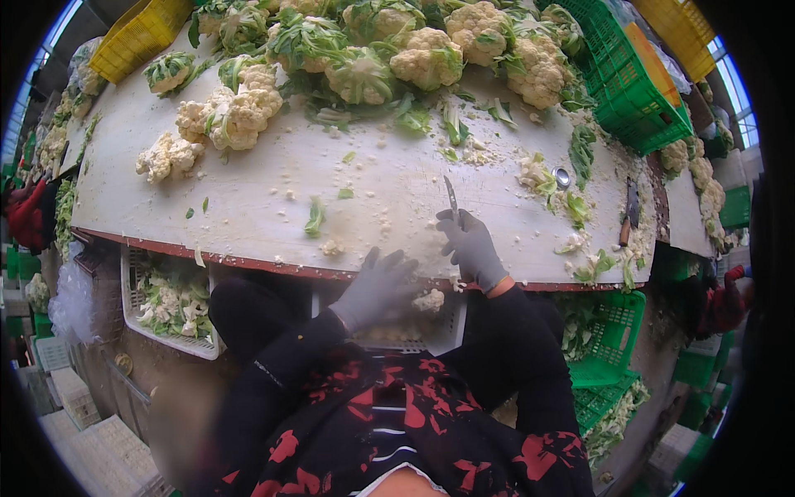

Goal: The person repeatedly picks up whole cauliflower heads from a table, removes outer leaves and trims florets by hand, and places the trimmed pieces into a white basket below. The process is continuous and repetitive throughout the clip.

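In a grey glove, my right hand (475,248) grips a small knife (451,196), its blade pointing away from me over the white table (261,205). My left hand (379,289), gloved alike, is spread with nothing in it at the table's near edge. Below both hands, a white plastic crate (456,323) stands between my knees. A cauliflower floret (428,300) shows just right of my left hand, above the crate. Cut cauliflower pieces (233,115) lie at the left, and whole cauliflower heads (428,59) with leaves are heaped at the back.
A cleaver (630,211) with a wooden handle and a round metal object (561,178) lie at the right. A green crate (640,81) stands on the back right corner, a yellow crate (140,37) back left. Trimmings fill a white crate (171,304) below left. Other people appear at both sides.
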`<state>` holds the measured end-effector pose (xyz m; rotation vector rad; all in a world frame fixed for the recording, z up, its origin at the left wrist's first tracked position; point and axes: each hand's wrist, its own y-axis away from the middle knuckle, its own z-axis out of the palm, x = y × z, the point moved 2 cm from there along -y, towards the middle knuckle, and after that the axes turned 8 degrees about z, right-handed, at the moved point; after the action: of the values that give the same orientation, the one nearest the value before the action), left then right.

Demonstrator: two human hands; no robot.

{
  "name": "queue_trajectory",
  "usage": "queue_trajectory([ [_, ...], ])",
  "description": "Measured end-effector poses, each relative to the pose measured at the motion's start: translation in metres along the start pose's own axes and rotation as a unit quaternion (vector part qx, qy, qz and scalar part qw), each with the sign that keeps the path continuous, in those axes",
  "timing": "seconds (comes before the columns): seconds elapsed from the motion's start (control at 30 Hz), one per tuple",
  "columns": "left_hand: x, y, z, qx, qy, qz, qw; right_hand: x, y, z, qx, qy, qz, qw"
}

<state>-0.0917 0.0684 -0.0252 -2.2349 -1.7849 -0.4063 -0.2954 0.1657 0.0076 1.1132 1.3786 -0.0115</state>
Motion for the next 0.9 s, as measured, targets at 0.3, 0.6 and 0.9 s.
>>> queue_trajectory([
  [0.3, -0.021, 0.071, -0.006, 0.285, -0.008, -0.341, 0.896, -0.043, 0.012, 0.01, -0.086, -0.087, -0.061, 0.991],
  [0.6, -0.012, 0.069, -0.011, 0.125, 0.017, -0.188, 0.974, -0.048, 0.012, 0.008, -0.124, -0.075, -0.096, 0.985],
  [0.9, -0.125, -0.102, -0.012, 0.189, -0.102, -0.336, 0.917, -0.054, 0.011, 0.02, -0.146, -0.1, -0.048, 0.983],
])
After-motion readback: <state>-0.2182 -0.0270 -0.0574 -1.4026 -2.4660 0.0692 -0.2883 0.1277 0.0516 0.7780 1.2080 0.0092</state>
